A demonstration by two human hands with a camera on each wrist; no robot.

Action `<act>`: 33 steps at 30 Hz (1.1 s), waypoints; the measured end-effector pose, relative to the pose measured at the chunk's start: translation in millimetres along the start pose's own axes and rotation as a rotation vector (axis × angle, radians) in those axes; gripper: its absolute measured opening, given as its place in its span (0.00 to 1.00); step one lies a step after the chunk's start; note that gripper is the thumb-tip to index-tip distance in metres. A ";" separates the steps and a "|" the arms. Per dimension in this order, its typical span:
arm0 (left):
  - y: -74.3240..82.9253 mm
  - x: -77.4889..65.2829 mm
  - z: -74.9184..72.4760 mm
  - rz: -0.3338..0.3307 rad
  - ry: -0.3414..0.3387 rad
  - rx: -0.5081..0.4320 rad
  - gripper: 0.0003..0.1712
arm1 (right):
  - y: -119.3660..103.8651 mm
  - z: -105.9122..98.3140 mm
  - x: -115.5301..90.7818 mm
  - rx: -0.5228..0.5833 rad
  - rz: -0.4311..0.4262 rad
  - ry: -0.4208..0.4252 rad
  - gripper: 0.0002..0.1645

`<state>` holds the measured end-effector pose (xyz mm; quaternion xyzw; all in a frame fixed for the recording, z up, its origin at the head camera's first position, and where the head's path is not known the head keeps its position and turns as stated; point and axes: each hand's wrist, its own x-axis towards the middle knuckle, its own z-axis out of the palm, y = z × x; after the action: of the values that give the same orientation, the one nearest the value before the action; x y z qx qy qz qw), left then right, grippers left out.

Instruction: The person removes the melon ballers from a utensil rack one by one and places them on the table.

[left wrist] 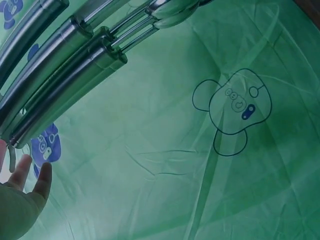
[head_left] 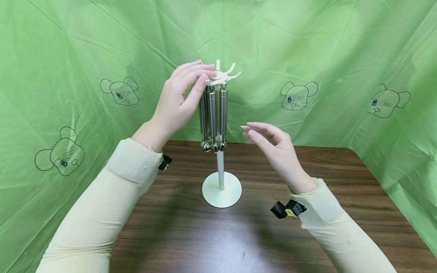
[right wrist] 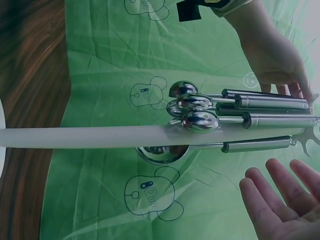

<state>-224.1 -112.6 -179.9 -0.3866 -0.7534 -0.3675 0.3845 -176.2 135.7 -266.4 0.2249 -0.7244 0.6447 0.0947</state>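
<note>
A white stand holds several steel ladles upright by their handle ends, their shiny round bowls hanging low around the pole. My left hand is up at the white hook top, fingers extended and the thumb right by the handle ends. In the left wrist view its fingers are spread just below the steel handles. To the right of the ladles, my right hand hovers above the table with relaxed fingers and holds nothing. One larger ladle bowl hangs apart from the cluster.
The stand's round white base rests on a dark wood-grain table. Green cloth with bear-head drawings surrounds the table at the back and sides. Small black cameras sit at both wrists.
</note>
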 end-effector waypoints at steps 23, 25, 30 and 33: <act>-11.5 8.7 -4.1 0.139 -0.082 0.012 0.14 | -3.9 27.3 25.2 0.064 -0.026 -0.001 0.20; -11.3 9.1 -3.7 0.142 -0.072 0.018 0.14 | -3.2 29.0 27.6 0.068 -0.027 -0.006 0.21; -10.0 10.5 -3.6 0.132 -0.056 0.023 0.12 | -3.0 33.0 32.6 0.033 -0.027 -0.003 0.21; -9.1 11.6 -4.1 0.126 -0.051 0.023 0.11 | -5.7 35.9 35.4 0.007 -0.029 -0.006 0.19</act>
<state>-235.4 -116.5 -170.5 -0.4382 -0.7414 -0.3239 0.3917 -199.3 93.0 -251.6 0.2379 -0.7190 0.6452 0.1010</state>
